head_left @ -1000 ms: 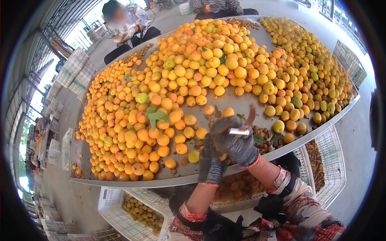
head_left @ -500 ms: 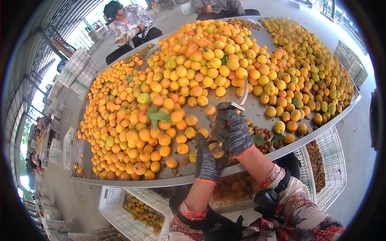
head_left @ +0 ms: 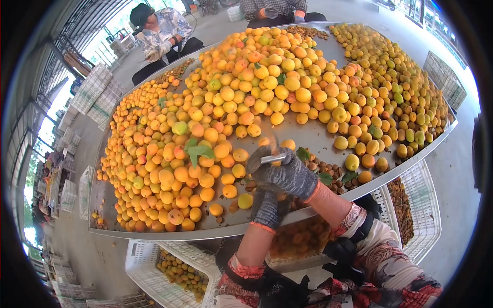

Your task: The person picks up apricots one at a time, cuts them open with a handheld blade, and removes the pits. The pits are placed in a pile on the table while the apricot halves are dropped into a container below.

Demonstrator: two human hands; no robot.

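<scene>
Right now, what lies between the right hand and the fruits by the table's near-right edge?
In the head view, brown pits and green leaves lie between the right hand and those fruits.

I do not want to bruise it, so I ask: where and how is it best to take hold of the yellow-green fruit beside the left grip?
Probably around its widest part, from above and the near side of the table. The yellow-green fruit is round, and bare metal shows in front of it, while the left grip crowds its right side.
</scene>
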